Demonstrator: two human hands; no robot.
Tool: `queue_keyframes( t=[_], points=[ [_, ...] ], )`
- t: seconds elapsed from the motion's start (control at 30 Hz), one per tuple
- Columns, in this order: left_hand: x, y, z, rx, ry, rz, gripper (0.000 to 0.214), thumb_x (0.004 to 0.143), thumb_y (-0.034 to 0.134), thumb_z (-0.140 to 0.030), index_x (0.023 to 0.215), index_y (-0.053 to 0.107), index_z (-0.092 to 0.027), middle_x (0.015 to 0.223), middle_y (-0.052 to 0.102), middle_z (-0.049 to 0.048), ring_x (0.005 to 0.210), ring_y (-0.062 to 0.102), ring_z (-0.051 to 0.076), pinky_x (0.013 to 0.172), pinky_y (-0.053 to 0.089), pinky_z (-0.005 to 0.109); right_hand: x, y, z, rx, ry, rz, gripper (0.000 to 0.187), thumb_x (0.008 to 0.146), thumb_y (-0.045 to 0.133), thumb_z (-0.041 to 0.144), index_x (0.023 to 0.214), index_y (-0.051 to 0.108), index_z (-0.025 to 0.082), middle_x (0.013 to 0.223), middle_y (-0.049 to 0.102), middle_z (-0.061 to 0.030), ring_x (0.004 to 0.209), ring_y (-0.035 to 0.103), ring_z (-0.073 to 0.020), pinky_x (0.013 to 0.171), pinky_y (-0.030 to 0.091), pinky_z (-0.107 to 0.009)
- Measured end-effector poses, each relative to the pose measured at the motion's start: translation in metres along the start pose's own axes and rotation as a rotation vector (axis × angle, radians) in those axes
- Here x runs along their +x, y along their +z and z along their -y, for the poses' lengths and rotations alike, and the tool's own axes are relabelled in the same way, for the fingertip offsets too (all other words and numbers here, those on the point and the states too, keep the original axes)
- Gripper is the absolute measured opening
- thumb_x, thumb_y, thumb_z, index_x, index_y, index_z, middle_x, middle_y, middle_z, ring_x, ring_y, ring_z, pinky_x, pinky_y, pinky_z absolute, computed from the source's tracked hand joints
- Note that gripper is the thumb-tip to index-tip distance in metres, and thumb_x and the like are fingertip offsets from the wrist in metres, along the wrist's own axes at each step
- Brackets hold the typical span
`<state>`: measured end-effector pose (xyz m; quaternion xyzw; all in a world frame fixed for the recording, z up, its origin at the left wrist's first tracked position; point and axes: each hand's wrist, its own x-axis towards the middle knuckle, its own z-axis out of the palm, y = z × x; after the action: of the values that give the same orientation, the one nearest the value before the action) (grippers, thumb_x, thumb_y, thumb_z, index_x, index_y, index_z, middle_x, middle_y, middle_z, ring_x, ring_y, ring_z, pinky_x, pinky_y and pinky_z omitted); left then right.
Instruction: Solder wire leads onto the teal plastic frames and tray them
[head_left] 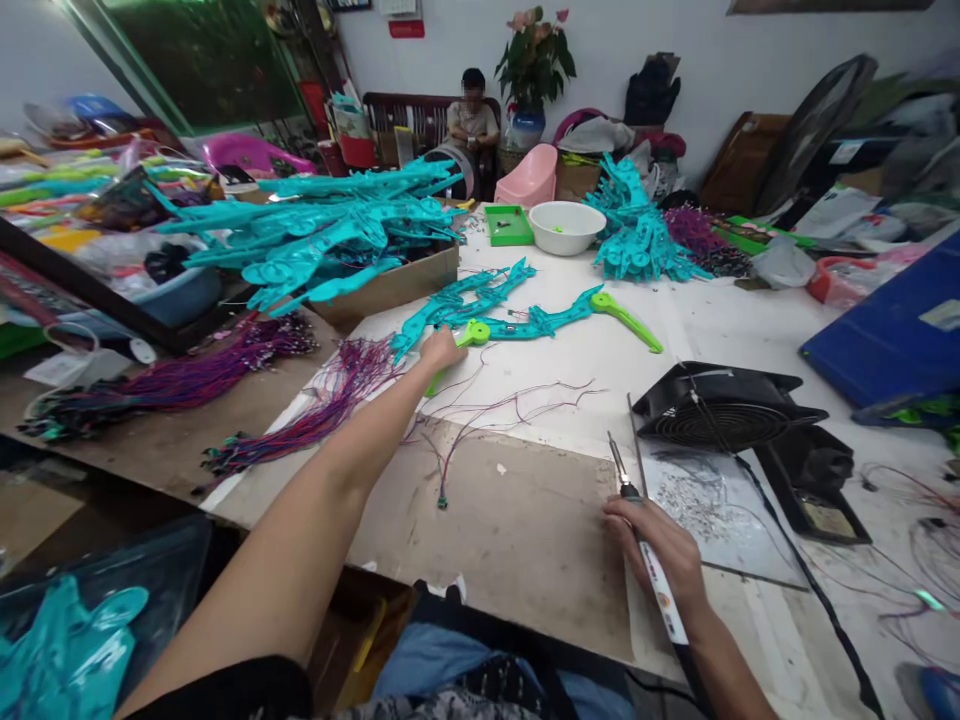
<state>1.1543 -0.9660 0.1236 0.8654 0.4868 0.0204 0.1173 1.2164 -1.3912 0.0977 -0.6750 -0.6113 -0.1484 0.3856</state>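
My left hand (441, 349) reaches far forward and closes on a teal plastic toy piece with a lime green handle (475, 331) lying on the white table (705, 330). A second teal piece with a long green handle (585, 312) lies just to its right. My right hand (664, 552) rests near the table's front and grips a soldering iron (627, 484), tip pointing away from me. A loose bundle of thin red and purple wires (495, 410) trails over a brown work board (517, 520) between my hands.
A black fan (720, 412) and a soldering stand (817, 490) sit right of the iron. Piles of teal parts (330, 235) fill a cardboard box at left; another heap (637, 235) lies far back beside a white bowl (566, 226). Wire bundles (225, 365) lie left. A person sits far back.
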Motion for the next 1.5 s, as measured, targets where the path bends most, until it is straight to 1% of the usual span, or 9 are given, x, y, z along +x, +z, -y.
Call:
queue_keyframes(
  t=[0.13, 0.23, 0.33, 0.57, 0.8, 0.93, 1.1, 1.3, 1.5],
  points=[
    [-0.001, 0.0, -0.016, 0.028, 0.099, -0.086, 0.071, 0.081, 0.064, -0.047, 0.14, 0.042, -0.014, 0.136, 0.052, 0.0217, 0.126, 0.048, 0.037, 0.099, 0.041, 0.042, 0.003, 0.003, -0.007, -0.009, -0.013, -0.011, 0.021, 0.086, 0.063, 0.005, 0.103, 0.065, 0.016, 0.087, 0.07, -0.0062, 0.077, 0.068, -0.0163, 0.072, 0.055, -0.027],
    [0.007, 0.003, -0.033, 0.122, 0.331, -0.163, 0.065, 0.086, 0.058, -0.042, 0.143, 0.041, -0.016, 0.142, 0.044, 0.0208, 0.133, 0.036, 0.038, 0.106, 0.032, 0.047, 0.005, 0.007, -0.008, 0.008, -0.026, -0.042, 0.02, 0.086, 0.063, 0.006, 0.103, 0.065, 0.016, 0.087, 0.07, -0.0066, 0.079, 0.069, -0.0172, 0.076, 0.056, -0.028],
    [0.026, 0.005, -0.045, 0.193, 0.506, -0.105, 0.06, 0.084, 0.061, -0.04, 0.138, 0.049, -0.017, 0.141, 0.048, 0.0175, 0.134, 0.032, 0.036, 0.109, 0.026, 0.046, 0.002, 0.01, -0.008, 0.019, 0.009, -0.083, 0.016, 0.088, 0.061, 0.009, 0.101, 0.067, 0.017, 0.088, 0.07, -0.0069, 0.08, 0.07, -0.0178, 0.077, 0.057, -0.028],
    [0.054, -0.001, -0.051, 0.211, 0.564, 0.015, 0.055, 0.084, 0.062, -0.043, 0.132, 0.055, -0.016, 0.133, 0.053, 0.0171, 0.13, 0.039, 0.034, 0.108, 0.03, 0.042, -0.006, 0.007, -0.014, 0.013, 0.069, -0.108, 0.016, 0.089, 0.061, 0.011, 0.101, 0.069, 0.019, 0.09, 0.072, -0.007, 0.083, 0.071, -0.0193, 0.076, 0.058, -0.029],
    [0.037, -0.045, -0.056, 0.163, 0.535, 0.024, 0.059, 0.087, 0.061, -0.042, 0.135, 0.051, -0.009, 0.132, 0.051, 0.0195, 0.124, 0.048, 0.033, 0.104, 0.038, 0.036, -0.002, -0.004, -0.016, 0.013, 0.06, -0.124, 0.024, 0.086, 0.063, 0.006, 0.106, 0.067, 0.019, 0.091, 0.073, -0.0056, 0.079, 0.071, -0.019, 0.076, 0.057, -0.03],
    [-0.003, -0.069, -0.045, 0.172, 0.436, -0.024, 0.06, 0.088, 0.058, -0.045, 0.137, 0.049, -0.011, 0.129, 0.052, 0.0174, 0.122, 0.051, 0.032, 0.103, 0.04, 0.035, 0.0, -0.012, -0.01, 0.011, 0.07, -0.142, 0.025, 0.086, 0.062, 0.006, 0.107, 0.067, 0.019, 0.095, 0.073, -0.0061, 0.083, 0.071, -0.0191, 0.079, 0.056, -0.031],
    [-0.088, -0.074, -0.007, 0.117, 0.312, -0.074, 0.055, 0.088, 0.057, -0.046, 0.131, 0.053, -0.012, 0.121, 0.056, 0.0153, 0.117, 0.055, 0.03, 0.1, 0.043, 0.036, 0.001, -0.022, -0.001, 0.047, 0.119, -0.14, 0.025, 0.087, 0.06, 0.005, 0.106, 0.068, 0.02, 0.099, 0.072, -0.0054, 0.086, 0.071, -0.0178, 0.079, 0.056, -0.028],
    [-0.201, -0.073, 0.076, -0.125, 0.344, -0.177, 0.056, 0.083, 0.055, -0.054, 0.124, 0.058, -0.015, 0.11, 0.06, 0.0136, 0.107, 0.058, 0.031, 0.095, 0.047, 0.044, 0.009, -0.029, 0.008, 0.077, -0.018, -0.148, 0.028, 0.086, 0.062, 0.005, 0.11, 0.067, 0.019, 0.098, 0.072, -0.007, 0.087, 0.071, -0.0184, 0.08, 0.055, -0.03],
    [-0.294, -0.091, 0.168, -0.249, 0.284, -0.201, 0.054, 0.076, 0.059, -0.062, 0.12, 0.061, -0.03, 0.114, 0.063, 0.0087, 0.108, 0.06, 0.033, 0.096, 0.049, 0.046, 0.013, -0.031, 0.03, 0.107, -0.045, -0.208, 0.027, 0.087, 0.06, 0.008, 0.11, 0.065, 0.021, 0.093, 0.074, -0.0052, 0.091, 0.072, -0.0215, 0.082, 0.058, -0.035]
  ],
)
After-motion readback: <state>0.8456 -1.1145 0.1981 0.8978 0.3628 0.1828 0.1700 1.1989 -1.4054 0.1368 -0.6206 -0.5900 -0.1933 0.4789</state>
